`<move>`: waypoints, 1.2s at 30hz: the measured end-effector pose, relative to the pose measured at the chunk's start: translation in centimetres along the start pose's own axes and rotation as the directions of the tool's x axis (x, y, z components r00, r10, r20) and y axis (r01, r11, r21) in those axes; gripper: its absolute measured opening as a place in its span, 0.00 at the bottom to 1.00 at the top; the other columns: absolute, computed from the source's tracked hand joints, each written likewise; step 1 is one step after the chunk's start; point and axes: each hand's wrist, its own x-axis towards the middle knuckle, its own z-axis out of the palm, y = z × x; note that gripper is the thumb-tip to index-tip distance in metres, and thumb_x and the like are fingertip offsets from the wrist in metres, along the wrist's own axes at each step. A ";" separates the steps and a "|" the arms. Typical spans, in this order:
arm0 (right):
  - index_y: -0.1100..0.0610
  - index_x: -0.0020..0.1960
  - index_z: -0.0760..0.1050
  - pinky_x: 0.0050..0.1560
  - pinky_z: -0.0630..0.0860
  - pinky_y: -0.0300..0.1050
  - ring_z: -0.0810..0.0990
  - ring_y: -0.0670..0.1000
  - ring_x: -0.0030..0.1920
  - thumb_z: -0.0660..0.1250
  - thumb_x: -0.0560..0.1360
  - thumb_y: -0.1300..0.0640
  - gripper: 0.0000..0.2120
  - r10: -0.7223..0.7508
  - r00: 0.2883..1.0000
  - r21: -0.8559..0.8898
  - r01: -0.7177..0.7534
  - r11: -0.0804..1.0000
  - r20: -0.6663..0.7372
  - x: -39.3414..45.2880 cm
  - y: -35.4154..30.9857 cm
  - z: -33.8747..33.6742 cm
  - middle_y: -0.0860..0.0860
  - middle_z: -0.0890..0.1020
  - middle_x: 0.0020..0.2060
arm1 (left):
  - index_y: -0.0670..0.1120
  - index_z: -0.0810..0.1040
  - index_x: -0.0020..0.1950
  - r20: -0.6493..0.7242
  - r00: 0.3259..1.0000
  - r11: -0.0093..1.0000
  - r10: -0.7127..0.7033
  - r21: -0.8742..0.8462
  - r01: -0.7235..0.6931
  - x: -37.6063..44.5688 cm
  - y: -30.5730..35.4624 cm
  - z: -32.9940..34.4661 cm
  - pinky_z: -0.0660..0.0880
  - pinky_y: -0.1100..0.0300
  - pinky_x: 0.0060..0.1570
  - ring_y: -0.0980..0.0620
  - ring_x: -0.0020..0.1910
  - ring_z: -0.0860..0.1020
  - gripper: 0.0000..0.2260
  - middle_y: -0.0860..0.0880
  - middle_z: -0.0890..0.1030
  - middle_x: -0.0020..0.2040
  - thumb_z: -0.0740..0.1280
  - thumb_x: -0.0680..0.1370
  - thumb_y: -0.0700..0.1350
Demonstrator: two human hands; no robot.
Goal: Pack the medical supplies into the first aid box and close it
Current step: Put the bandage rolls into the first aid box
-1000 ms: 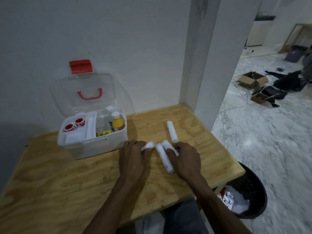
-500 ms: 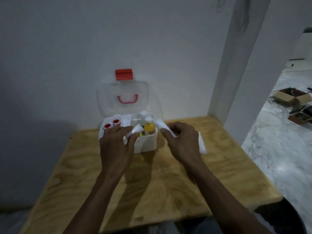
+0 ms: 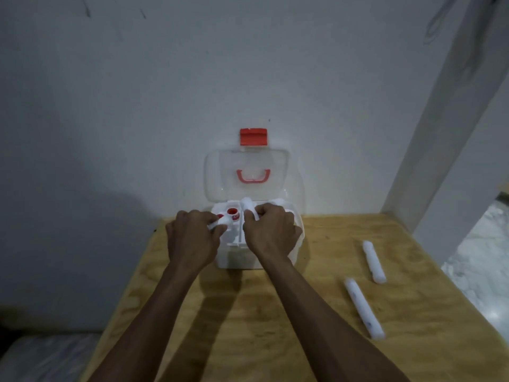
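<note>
The white first aid box stands at the table's back edge, its clear lid with red handle and red latch raised against the wall. Both hands are over the box. My left hand is closed around a white bandage roll above the left compartment, beside red-capped items. A second white bandage roll sticks up from the grip of my right hand over the box's middle. Two more white rolls, one farther and one nearer, lie on the table to the right.
The wooden table meets a white wall behind and a white pillar at the right. Marble floor shows beyond the table's right edge. The box's right compartment is hidden by my right hand.
Both hands lifted a roll each from the table and carried them over the open box. The view swung left, centring the box; two rolls stayed on the table.
</note>
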 end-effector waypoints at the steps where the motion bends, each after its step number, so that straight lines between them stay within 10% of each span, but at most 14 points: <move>1: 0.51 0.50 0.83 0.62 0.68 0.56 0.79 0.51 0.54 0.66 0.75 0.45 0.12 0.021 1.000 -0.014 -0.021 1.000 -0.002 0.0 -0.1 0.3 0.48 0.85 0.49 | 0.49 0.84 0.58 0.003 1.000 1.000 0.003 -0.002 -0.003 0.2 0.0 0.1 0.68 0.54 0.50 0.45 0.55 0.78 0.15 0.48 0.85 0.54 0.71 0.75 0.54; 36: 0.48 0.59 0.81 0.66 0.64 0.54 0.73 0.50 0.61 0.64 0.77 0.46 0.14 -0.038 0.991 -0.332 0.079 0.940 0.129 0.0 0.9 1.6 0.49 0.81 0.59 | 0.51 0.84 0.56 0.106 0.992 0.998 -0.066 0.004 0.066 1.7 -1.2 3.7 0.74 0.50 0.54 0.49 0.49 0.79 0.15 0.48 0.85 0.52 0.72 0.73 0.56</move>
